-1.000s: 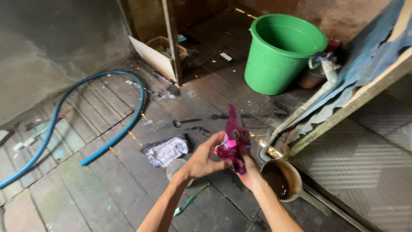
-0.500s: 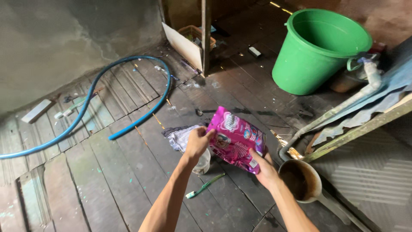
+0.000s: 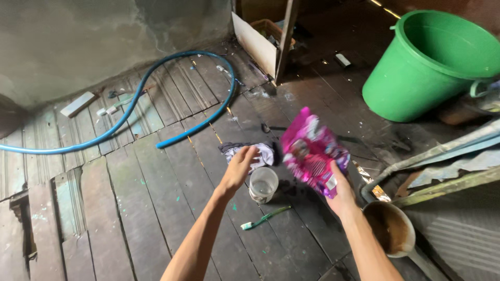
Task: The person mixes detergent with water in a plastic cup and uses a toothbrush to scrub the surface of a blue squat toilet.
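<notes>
- The right hand [image 3: 341,190] grips a shiny pink pouch [image 3: 312,153] from below, fingers wrapped around its lower corner; the pouch stands tilted in the air above the wooden plank floor [image 3: 140,208].
- The left hand [image 3: 239,166] is off the pouch, fingers loosely spread and holding nothing, hovering just over a crumpled cloth [image 3: 260,152] on the floor.
- A small clear plastic cup [image 3: 263,183] stands upright on the planks between the two hands, just below the cloth and beside the pouch's lower edge.
- A green toothbrush [image 3: 264,217] lies flat on the floor near the cup, on the side closer to the person.
- A round bowl-like dipper [image 3: 393,232] with brown, murky contents sits by the right forearm; it may have a handle running off to the lower right, but the view there is poor.
- A large green bucket [image 3: 416,78] stands at the upper right, well apart from the hands.
- A blue hose [image 3: 130,106] curves across the planks at the left, its open end near the cloth but not touching it.
- A pale board [image 3: 255,44] leans against a wooden post at the top centre.
</notes>
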